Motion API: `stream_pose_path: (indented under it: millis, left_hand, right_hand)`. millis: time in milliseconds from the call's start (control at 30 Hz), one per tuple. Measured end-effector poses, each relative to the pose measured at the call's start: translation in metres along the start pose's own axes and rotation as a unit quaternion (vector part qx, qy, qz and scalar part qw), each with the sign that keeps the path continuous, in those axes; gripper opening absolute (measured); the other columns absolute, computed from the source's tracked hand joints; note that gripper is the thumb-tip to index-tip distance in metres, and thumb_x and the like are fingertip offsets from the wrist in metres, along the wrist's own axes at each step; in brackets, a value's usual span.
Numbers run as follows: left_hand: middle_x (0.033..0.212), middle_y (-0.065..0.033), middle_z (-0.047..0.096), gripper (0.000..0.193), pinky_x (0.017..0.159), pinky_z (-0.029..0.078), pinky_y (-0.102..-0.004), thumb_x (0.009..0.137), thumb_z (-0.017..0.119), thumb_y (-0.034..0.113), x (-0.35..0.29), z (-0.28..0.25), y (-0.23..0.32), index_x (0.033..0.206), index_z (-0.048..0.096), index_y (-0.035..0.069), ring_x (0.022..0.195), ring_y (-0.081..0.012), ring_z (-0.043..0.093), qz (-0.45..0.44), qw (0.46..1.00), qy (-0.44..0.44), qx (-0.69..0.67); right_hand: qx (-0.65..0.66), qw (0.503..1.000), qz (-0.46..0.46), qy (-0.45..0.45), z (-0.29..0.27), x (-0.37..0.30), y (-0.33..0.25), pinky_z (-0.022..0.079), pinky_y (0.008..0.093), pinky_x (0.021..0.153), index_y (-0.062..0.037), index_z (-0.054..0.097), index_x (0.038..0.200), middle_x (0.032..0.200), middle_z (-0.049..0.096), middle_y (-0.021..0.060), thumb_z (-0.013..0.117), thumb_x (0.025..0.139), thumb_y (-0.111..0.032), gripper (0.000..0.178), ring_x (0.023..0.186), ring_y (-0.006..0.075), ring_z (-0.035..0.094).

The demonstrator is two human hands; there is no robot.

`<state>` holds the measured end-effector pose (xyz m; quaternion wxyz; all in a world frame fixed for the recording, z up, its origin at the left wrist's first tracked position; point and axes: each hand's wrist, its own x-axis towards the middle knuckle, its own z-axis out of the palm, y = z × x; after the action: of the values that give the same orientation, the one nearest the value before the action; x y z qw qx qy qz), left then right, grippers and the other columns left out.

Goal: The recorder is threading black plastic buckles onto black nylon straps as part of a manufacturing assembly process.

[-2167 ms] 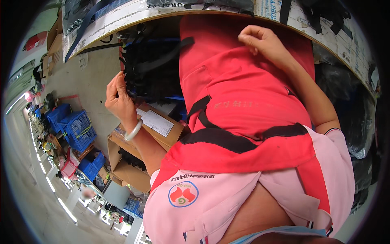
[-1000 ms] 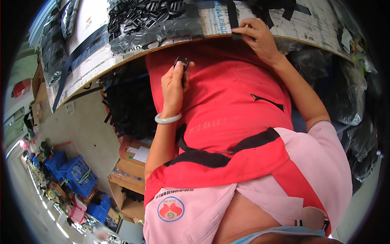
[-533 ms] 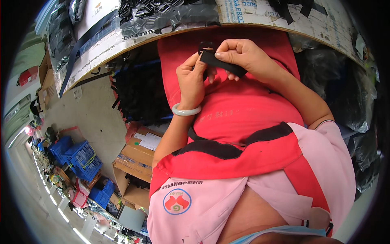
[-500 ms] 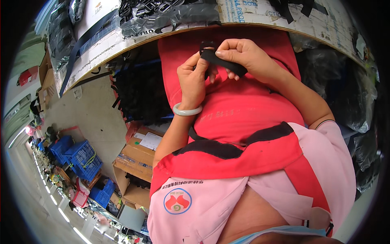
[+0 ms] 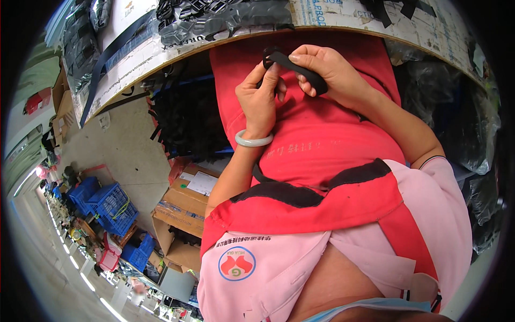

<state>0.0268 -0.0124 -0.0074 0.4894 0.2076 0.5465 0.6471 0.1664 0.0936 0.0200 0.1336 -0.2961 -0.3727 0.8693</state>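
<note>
Black strap (image 5: 298, 68): held above the lap, just below the table (image 5: 343, 24) edge, against a red apron (image 5: 322, 155). Right hand (image 5: 335, 72): fingers curled shut around the strap's length, thumb along its top. Left hand (image 5: 261, 99): fingertips pinched narrow on a small black buckle (image 5: 268, 53) at the strap's upper end; pale bangle (image 5: 253, 140) on that wrist. Step in hand, by judgement: fitting or threading buckle and strap end together, both hands meeting at the join. Next move, by judgement: calls for a steady right-hand grip while the left fingertips line the strap end up with the buckle slot and draw it through; join partly hidden by fingers, so how far through cannot be told. On the table: heap of black buckles (image 5: 214, 16) and loose straps. Left of the lap, on the floor: cardboard boxes (image 5: 185, 198), blue crates (image 5: 110, 206) farther off. Right side: dark plastic bags (image 5: 456, 123).
</note>
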Motion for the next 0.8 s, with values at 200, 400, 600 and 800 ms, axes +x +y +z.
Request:
stream_pose_path:
  millis: [200, 400, 600, 800]
  left_hand:
    - [0.086, -0.0023, 0.061, 0.017, 0.047, 0.038, -0.0194, 0.09, 0.064, 0.003, 0.003, -0.001, -0.012, 0.106, 0.067, -0.002, 0.057, -0.0048, 0.051, 0.128, 0.99, 0.024, 0.06]
    - [0.086, -0.0026, 0.063, 0.019, 0.05, 0.041, -0.0195, 0.089, 0.061, -0.004, 0.014, -0.013, -0.022, 0.106, 0.067, -0.001, 0.063, -0.0063, 0.055, 0.283, 0.944, 0.003, 0.169]
    - [0.084, -0.0059, 0.065, 0.024, 0.05, 0.044, -0.02, 0.089, 0.06, 0.0, 0.003, -0.018, 0.002, 0.113, 0.064, -0.003, 0.067, -0.01, 0.058, -0.039, 0.998, -0.049, 0.005]
    - [0.081, -0.0105, 0.067, 0.024, 0.043, 0.038, -0.0196, 0.094, 0.058, 0.013, 0.007, -0.02, 0.011, 0.108, 0.063, -0.006, 0.052, -0.0108, 0.055, -0.147, 0.984, -0.059, -0.076]
  right_hand:
    - [0.083, 0.996, 0.018, 0.002, 0.003, 0.003, 0.002, 0.049, 0.0194, 0.052, -0.0026, 0.057, 0.094, 0.075, 0.061, 0.0036, 0.056, 0.097, -0.022, 0.02, 0.06, 0.0074, 0.059]
    - [0.054, 0.998, -0.024, 0.028, 0.013, 0.011, 0.005, 0.053, 0.0202, 0.057, -0.0018, 0.057, 0.1, 0.078, 0.062, 0.0039, 0.056, 0.097, -0.023, 0.022, 0.065, 0.0081, 0.062]
    - [-0.037, 0.999, 0.005, -0.008, -0.002, 0.015, 0.005, 0.053, 0.0204, 0.064, -0.0006, 0.059, 0.107, 0.083, 0.065, 0.005, 0.06, 0.095, -0.023, 0.025, 0.07, 0.0098, 0.064]
    - [-0.225, 0.958, -0.18, 0.013, -0.01, 0.019, 0.023, 0.043, 0.0178, 0.069, -0.004, 0.066, 0.095, 0.08, 0.06, -0.0033, 0.07, 0.087, -0.011, 0.011, 0.077, 0.0049, 0.054]
